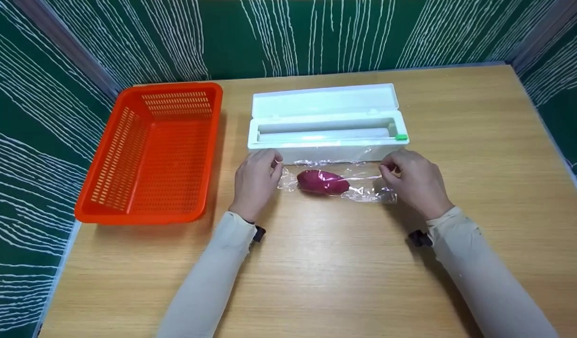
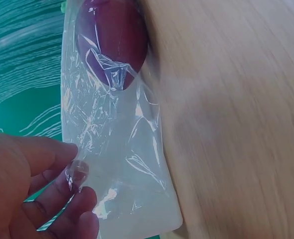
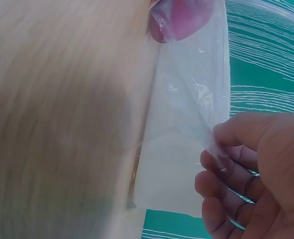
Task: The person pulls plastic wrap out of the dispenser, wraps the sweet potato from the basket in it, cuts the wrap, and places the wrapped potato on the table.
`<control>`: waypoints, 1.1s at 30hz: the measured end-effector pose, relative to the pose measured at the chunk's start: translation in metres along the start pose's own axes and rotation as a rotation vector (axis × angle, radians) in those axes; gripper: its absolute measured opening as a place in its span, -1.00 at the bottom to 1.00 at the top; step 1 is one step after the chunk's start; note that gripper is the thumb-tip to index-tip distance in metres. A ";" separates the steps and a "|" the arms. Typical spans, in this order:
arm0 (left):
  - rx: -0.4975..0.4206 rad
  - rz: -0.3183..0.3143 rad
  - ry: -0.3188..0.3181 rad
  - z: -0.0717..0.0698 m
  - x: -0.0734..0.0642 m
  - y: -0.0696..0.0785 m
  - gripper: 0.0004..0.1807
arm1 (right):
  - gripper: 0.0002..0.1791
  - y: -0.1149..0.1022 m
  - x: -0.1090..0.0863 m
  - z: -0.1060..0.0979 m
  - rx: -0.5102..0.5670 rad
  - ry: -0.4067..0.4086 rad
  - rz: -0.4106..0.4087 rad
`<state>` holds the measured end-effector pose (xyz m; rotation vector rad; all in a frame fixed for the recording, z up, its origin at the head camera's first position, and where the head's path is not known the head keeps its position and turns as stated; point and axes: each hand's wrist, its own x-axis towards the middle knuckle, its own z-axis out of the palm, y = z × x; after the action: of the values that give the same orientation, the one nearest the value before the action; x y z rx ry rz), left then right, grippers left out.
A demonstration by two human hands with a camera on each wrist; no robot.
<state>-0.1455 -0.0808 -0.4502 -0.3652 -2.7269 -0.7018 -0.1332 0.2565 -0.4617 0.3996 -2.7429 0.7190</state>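
A dark red, elongated sweet potato [image 1: 322,182] lies in front of the white box, covered by clear plastic wrap [image 1: 363,191]. My left hand [image 1: 256,180] pinches the wrap's left end between thumb and fingers, as the left wrist view also shows. At the other end, my right hand [image 1: 416,182] pinches the film; in the right wrist view the film [image 3: 202,99] runs from those fingertips toward the sweet potato. Right behind stands the white wrap box [image 1: 328,154], its lid [image 1: 323,101] tipped back and a roll [image 1: 323,134] inside.
An orange perforated basket [image 1: 206,188] stands on the wooden table [image 1: 335,272] at the left. A small green piece [image 1: 401,137] sits at the box's right end. Green walls with white streaks [image 1: 288,42] border the table's back and sides.
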 end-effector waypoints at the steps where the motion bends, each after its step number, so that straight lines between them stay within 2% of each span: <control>1: 0.001 -0.003 0.006 0.002 0.000 -0.001 -0.96 | -0.94 0.000 0.000 0.001 -0.003 -0.005 0.009; 7: 0.021 -0.012 0.063 0.006 -0.002 -0.001 -0.95 | -0.94 0.001 0.001 0.002 -0.007 -0.031 0.037; 11: 0.040 0.019 0.074 0.005 -0.004 0.002 -0.93 | -0.93 0.001 0.001 0.002 -0.024 -0.027 0.031; 16: 0.001 0.128 0.010 -0.002 -0.008 0.016 -0.87 | -0.93 -0.005 0.000 0.001 -0.021 -0.009 0.017; 19: -0.037 0.180 -0.026 -0.008 -0.012 0.025 -0.83 | -0.93 -0.014 -0.001 -0.001 0.009 0.015 -0.016; 22: -0.033 0.224 -0.056 -0.010 -0.014 0.033 -0.81 | -0.91 -0.026 -0.003 -0.005 0.042 0.014 -0.044; 27: 0.033 0.285 -0.132 -0.003 -0.017 0.035 -0.75 | -0.86 -0.045 -0.008 -0.003 0.061 -0.032 -0.089; 33: 0.071 0.295 -0.227 0.011 -0.018 0.032 -0.58 | -0.72 -0.056 -0.011 0.014 0.040 -0.135 -0.146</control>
<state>-0.1207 -0.0511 -0.4516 -0.8562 -2.8078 -0.5079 -0.1075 0.2044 -0.4526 0.6733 -2.7899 0.7344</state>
